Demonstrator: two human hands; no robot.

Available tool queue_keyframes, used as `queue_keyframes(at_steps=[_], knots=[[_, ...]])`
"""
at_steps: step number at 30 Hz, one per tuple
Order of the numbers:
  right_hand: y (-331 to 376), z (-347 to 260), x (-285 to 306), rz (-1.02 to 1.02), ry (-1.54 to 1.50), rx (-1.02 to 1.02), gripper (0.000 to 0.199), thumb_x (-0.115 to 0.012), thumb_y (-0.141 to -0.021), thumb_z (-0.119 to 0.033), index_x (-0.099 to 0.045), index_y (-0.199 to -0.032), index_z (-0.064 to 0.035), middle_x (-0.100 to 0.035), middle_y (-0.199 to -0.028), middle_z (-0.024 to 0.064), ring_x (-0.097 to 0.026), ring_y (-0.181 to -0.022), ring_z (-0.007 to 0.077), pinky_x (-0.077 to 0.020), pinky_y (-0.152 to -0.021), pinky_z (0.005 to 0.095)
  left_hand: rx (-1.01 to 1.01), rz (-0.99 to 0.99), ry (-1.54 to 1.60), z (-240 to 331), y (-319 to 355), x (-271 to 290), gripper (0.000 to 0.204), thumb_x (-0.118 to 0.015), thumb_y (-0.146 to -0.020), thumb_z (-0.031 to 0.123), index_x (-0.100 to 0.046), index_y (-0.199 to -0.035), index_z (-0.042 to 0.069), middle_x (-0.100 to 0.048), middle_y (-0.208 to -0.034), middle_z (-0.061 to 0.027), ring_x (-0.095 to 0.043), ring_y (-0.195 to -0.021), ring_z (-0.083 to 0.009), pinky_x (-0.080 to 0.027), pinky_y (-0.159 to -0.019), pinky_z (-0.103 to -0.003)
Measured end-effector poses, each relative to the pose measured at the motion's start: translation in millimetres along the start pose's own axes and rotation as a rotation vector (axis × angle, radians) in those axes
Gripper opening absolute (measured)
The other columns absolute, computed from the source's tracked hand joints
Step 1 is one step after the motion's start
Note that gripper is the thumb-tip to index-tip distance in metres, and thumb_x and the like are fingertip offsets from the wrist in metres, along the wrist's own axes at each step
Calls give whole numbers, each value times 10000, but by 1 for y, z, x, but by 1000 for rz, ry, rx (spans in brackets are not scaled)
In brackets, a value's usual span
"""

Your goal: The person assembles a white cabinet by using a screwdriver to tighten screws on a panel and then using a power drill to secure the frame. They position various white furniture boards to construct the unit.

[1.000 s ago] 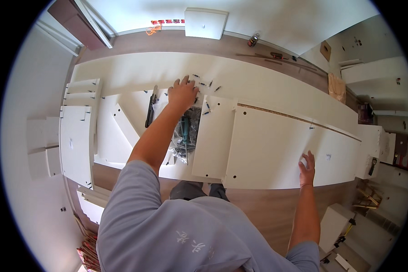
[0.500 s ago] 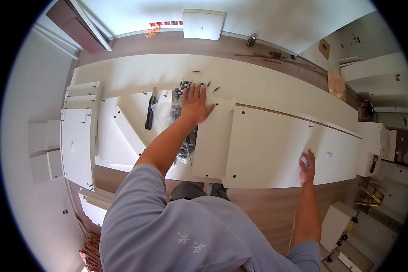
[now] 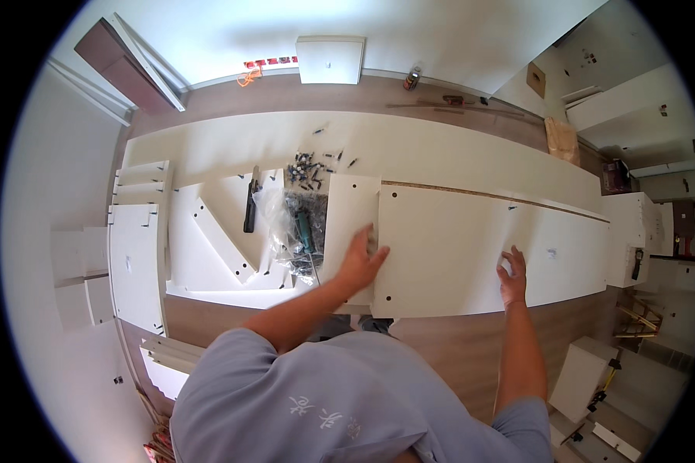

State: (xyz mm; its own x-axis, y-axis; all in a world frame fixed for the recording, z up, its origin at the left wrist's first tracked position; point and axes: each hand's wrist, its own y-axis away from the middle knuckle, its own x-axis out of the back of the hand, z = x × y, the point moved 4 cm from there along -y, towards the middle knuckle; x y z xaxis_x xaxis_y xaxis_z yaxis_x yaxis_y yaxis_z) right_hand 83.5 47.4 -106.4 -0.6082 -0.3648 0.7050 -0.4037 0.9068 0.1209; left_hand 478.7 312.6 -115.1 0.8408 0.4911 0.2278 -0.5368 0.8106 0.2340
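My left hand (image 3: 358, 262) hovers over the seam between a narrow white panel (image 3: 351, 212) and a long white panel (image 3: 440, 255). Its thumb stands apart from the fingers; motion blurs it slightly, and I make out nothing held. Farther right, my right hand (image 3: 513, 279) is at the long panel's front part, fingers curved and a gap between thumb and forefinger. Beyond it a small metal connector pin (image 3: 512, 207) stands near the panel's far edge. Left of the narrow panel lies a plastic bag (image 3: 289, 231) of dark fittings, with a green-handled screwdriver (image 3: 304, 231) across it.
Loose small fittings (image 3: 307, 170) are strewn behind the bag. A black utility knife (image 3: 249, 204) lies beside a slanted white strip (image 3: 222, 239). Stacked white panels (image 3: 135, 255) stand at left. Against the wall leans a small panel (image 3: 330, 62), near a bottle (image 3: 413, 77).
My left hand has left the fittings pile and come nearer and to the right, uncovering the pile and the screwdriver. My right hand stays about where it was.
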Motion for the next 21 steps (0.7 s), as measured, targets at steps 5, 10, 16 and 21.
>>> queue_keyframes(at_steps=[5,10,16,21], knots=[[-5,-8,5,-75,27,2,481,-715,-860,-48,-683,-1333,-128,-386,-1673,127,-206,-1600,347,-253,-1277,459,376,31,177,0,35,-44,543,-659,-1035,349,-519,-1391,-38,-698,-1215,-210,-707,-1035,-300,-558,-908,-401],[-7,-14,5,-119,118,130,591,-767,-829,-153,-639,-1406,-130,-356,-1686,158,-188,-1603,386,-179,-1271,569,257,182,-185,0,20,-38,428,-651,-1042,346,-650,-1220,-43,-743,-1026,-159,-711,-896,-241,-569,-810,-372],[8,-59,-15,-278,273,222,731,-782,-827,-361,-554,-1496,-174,-315,-1710,128,-123,-1615,377,-44,-1245,669,377,258,194,-16,34,-11,464,-668,-1027,392,-681,-1185,-43,-758,-997,-122,-683,-878,-161,-547,-803,-342],[15,-84,-26,-431,217,378,722,-771,-849,-371,-540,-1503,-168,-349,-1692,120,-178,-1605,357,-79,-1265,638,363,349,-420,-5,26,34,551,-651,-1013,506,-710,-1184,-15,-759,-1017,-142,-692,-923,-211,-539,-841,-366]])
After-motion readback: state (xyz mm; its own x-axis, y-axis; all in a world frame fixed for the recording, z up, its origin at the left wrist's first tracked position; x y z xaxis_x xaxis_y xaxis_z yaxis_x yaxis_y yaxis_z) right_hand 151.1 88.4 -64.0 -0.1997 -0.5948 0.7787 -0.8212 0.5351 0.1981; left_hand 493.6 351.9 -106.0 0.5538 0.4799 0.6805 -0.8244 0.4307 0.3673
